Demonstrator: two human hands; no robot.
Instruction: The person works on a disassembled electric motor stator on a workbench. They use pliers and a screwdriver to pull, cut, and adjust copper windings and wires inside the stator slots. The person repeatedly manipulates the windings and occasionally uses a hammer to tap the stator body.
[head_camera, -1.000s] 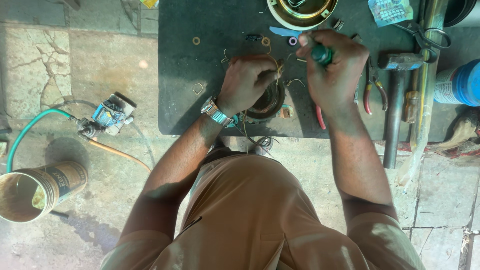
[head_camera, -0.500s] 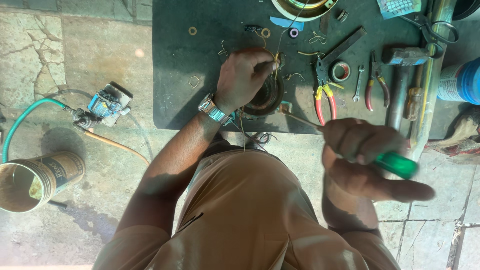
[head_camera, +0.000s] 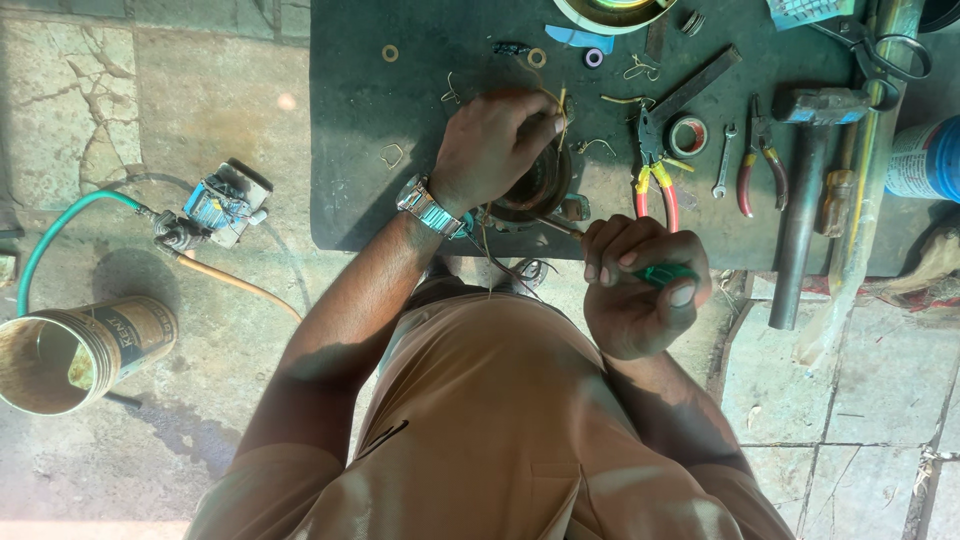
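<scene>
My left hand (head_camera: 495, 145), with a metal wristwatch (head_camera: 428, 207) on the wrist, grips a round dark winding (head_camera: 538, 185) with thin copper wires on a dark mat (head_camera: 400, 110). My right hand (head_camera: 640, 285) is closed around a green-handled screwdriver (head_camera: 655, 275). Its thin shaft points up-left toward the lower edge of the winding. The tip is hidden near the winding.
Red and yellow pliers (head_camera: 652, 180), a tape roll (head_camera: 687, 135), a small wrench (head_camera: 722, 160), red-handled pliers (head_camera: 750, 165), a hammer (head_camera: 805, 190) and scissors (head_camera: 880, 50) lie on the mat's right. A tin can (head_camera: 80, 355) and a hose fitting (head_camera: 215, 210) sit on the stone floor at left.
My right hand with the screwdriver first dropped down from the winding, then came back up and left toward it. My left hand stayed on the winding.
</scene>
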